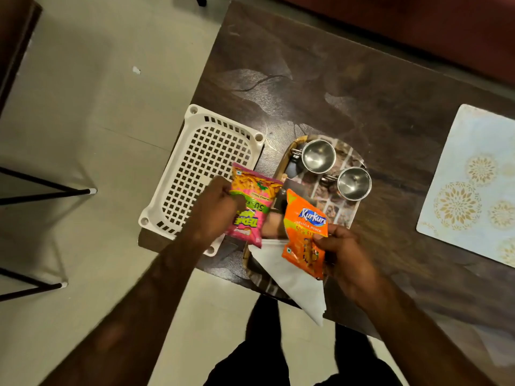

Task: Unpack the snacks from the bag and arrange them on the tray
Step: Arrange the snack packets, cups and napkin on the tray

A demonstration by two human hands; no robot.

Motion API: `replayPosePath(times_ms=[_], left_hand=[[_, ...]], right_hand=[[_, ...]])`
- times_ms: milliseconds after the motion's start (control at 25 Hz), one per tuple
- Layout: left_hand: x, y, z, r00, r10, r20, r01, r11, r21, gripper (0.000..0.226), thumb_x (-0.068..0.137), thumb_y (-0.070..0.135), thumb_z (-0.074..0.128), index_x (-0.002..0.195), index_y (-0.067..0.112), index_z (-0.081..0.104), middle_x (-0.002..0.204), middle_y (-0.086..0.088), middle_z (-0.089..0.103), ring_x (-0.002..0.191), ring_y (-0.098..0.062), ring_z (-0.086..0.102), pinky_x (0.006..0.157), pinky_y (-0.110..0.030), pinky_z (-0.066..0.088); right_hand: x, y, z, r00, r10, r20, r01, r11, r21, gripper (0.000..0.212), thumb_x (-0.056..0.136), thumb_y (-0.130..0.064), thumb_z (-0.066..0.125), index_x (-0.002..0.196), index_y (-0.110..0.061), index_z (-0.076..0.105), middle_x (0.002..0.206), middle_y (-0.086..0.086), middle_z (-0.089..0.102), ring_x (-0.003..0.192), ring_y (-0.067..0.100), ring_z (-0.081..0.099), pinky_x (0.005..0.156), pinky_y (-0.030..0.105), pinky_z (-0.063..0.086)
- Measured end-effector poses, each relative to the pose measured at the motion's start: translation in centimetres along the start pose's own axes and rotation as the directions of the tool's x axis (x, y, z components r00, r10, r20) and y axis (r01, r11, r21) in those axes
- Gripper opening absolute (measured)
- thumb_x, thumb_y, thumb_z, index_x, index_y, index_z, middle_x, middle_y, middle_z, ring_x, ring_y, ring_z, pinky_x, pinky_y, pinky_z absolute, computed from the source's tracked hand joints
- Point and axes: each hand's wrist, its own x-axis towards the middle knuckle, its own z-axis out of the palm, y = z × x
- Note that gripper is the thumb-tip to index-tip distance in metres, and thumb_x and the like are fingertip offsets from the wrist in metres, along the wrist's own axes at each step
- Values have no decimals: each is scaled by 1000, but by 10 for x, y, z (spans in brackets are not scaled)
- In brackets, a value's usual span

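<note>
Dark wood-grain table [348, 87], bearing a white perforated basket [206, 162] at its left edge, just beside it an oval patterned tray [281, 165], and well apart at right a pale floral placemat [471, 185].
</note>
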Motion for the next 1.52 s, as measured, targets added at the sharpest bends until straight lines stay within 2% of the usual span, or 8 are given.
replayPosePath(times_ms=[360,560,760,920,1040,1200,1400,1520], left_hand=[[46,8,-85,945,133,-299,-97,986,134,31,70,16,60,100,23,59,101,-12,68,94,-34,69,84,-49,58],[63,7,-88,938,156,-310,-79,966,247,37,83,7,58,120,11,58,119,-18,65,108,-37,65,94,-50,54],[26,5,-74,755,535,-379,-256,773,580,34,78,15,52,111,9,59,109,-14,61,100,-35,58,83,-44,48],[-21,-7,-13,978,136,158,-192,881,432,8,89,23,56,96,22,60,91,-4,69,83,-29,69,69,-38,56],[-57,-35,39,876,-245,415,40,895,444,25,85,34,60,108,26,60,110,-4,68,100,-24,68,82,-35,58],[-81,-61,73,856,-346,384,236,922,306,57,83,32,65,135,17,47,129,-1,66,121,-24,62,95,-30,50],[-80,-67,83,859,-382,342,428,901,-68,42,88,7,63,129,9,53,86,0,63,80,-16,67,48,-12,52],[-81,-70,88,897,-366,247,414,892,-182,41,89,11,69,126,18,53,100,1,67,84,-14,65,47,-12,49]], right_hand=[[10,-53,117,959,-280,35,281,940,-194,37,97,-6,74,132,-7,62,117,25,76,104,39,78,88,61,64],[28,-64,139,944,-320,84,331,904,-271,49,95,-4,73,140,-11,57,113,19,79,102,32,77,86,43,63],[26,-30,83,912,-411,0,355,788,-504,42,89,-6,76,122,-28,61,92,-5,68,90,17,69,95,42,57],[15,-1,29,905,-426,20,278,555,-784,41,86,-13,81,123,-23,66,109,0,64,106,24,65,99,41,55],[8,13,13,907,-417,61,245,404,-882,42,86,-16,79,127,-21,68,112,-3,55,115,26,62,104,43,53],[7,19,12,907,-415,78,249,376,-892,42,89,-26,78,129,-27,67,116,-5,53,113,18,58,99,33,51],[8,21,17,931,-340,136,274,403,-873,27,95,-27,73,122,-29,71,110,-5,50,110,19,62,92,26,46],[9,23,17,941,-303,150,274,424,-863,24,98,-28,70,121,-29,72,110,-5,50,109,16,59,93,25,44]])
